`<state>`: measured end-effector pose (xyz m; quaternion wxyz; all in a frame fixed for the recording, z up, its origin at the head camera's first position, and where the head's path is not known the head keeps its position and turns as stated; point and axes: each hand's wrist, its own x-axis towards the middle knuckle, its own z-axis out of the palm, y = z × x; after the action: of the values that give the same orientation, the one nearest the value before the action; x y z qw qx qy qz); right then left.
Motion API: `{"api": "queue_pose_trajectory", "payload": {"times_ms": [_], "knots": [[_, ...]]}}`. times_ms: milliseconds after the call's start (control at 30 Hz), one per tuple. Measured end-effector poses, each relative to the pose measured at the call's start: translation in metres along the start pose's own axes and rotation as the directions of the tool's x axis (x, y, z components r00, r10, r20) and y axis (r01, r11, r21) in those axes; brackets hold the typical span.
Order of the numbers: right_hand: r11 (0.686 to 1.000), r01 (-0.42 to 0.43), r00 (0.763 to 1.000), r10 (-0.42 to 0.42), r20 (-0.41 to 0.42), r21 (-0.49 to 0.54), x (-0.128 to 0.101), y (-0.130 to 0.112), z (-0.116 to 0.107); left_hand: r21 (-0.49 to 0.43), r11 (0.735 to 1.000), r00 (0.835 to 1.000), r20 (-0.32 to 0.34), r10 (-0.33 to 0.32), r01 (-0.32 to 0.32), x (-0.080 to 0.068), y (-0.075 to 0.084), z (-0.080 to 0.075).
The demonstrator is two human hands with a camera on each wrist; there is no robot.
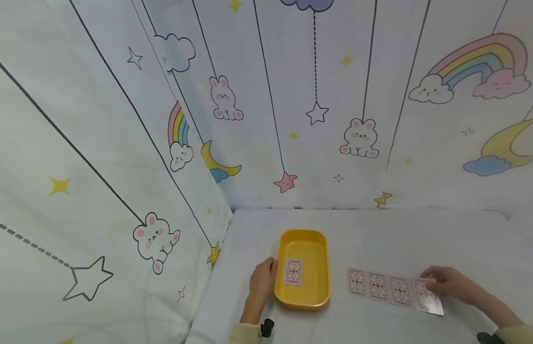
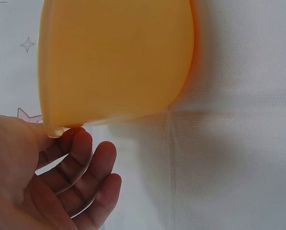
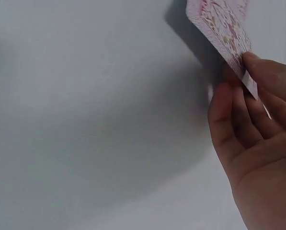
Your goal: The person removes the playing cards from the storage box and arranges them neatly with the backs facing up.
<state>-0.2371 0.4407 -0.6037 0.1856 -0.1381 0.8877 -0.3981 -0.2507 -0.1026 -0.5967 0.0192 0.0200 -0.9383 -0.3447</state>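
Note:
A yellow tray lies on the white table with one pink-backed card face down inside it. My left hand rests against the tray's left rim. In the left wrist view the fingers hang loose beside the tray's wall and hold nothing. To the right lies a row of pink-backed cards. My right hand pinches the rightmost card, whose edge is lifted off the table. The right wrist view shows that card tilted up between thumb and fingers.
Fabric walls printed with rabbits, stars and rainbows close in the table at the left and the back. The white tablecloth stretches bare behind the tray and the cards.

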Motion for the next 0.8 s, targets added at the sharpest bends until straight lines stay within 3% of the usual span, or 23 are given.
{"api": "queue_pose_trajectory", "payload": {"times_ms": [167, 367, 800], "knots": [[0.984, -0.139, 0.984, 0.125, -0.131, -0.108, 0.003, -0.004, 0.008, 0.005, 1.0, 1.0, -0.004, 0.007, -0.007, 0.002, 0.002, -0.001], [0.961, -0.17, 0.967, 0.119, -0.226, -0.219, 0.006, -0.002, 0.019, 0.006, 1.0, 1.0, 0.007, -0.009, 0.009, 0.001, 0.002, -0.001], [0.952, -0.176, 0.965, 0.118, -0.233, -0.249, 0.013, -0.001, 0.028, 0.013, 1.0, 1.0, -0.015, 0.012, -0.012, 0.0, 0.002, -0.001]]}}
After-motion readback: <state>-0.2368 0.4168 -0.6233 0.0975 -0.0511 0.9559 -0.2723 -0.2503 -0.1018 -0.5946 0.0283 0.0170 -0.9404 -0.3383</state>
